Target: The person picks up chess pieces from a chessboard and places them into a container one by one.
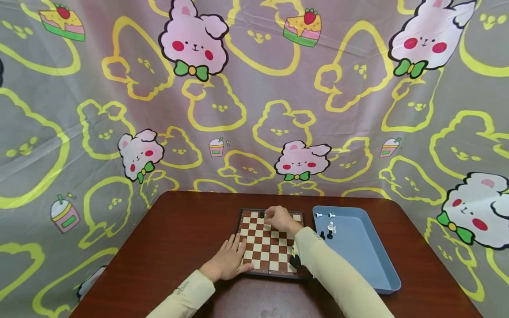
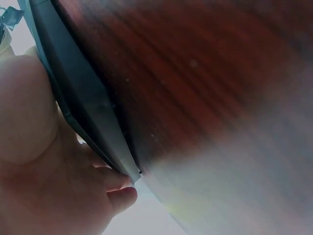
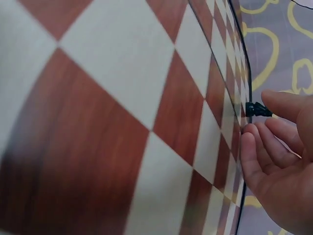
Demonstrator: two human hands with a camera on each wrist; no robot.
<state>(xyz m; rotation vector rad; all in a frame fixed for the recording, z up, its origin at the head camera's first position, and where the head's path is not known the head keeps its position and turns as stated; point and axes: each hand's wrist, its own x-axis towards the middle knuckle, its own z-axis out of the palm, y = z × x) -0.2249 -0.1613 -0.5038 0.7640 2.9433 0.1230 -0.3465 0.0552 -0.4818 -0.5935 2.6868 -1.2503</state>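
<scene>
In the head view a brown-and-cream chessboard [image 1: 254, 240] with a dark rim lies on the table. My left hand [image 1: 228, 260] rests flat along its left edge, fingers straight and thumb at the near corner. The left wrist view shows the palm [image 2: 29, 196] against the board's dark side [image 2: 93, 103]. Near the far edge stands a black chess piece [image 1: 261, 215], perhaps a knight. My right hand [image 1: 280, 219] is beside it, fingers loosely bent. From the right wrist, the piece [image 3: 258, 109] appears between thumb and fingertips, with a gap around it.
Right of the board sits a blue tray [image 1: 381, 249] with raised walls. In its left part are several white pieces [image 1: 331, 226] and black pieces [image 1: 330, 235]. The dark wooden table [image 1: 175, 234] is bounded by a patterned curtain [image 1: 246, 145].
</scene>
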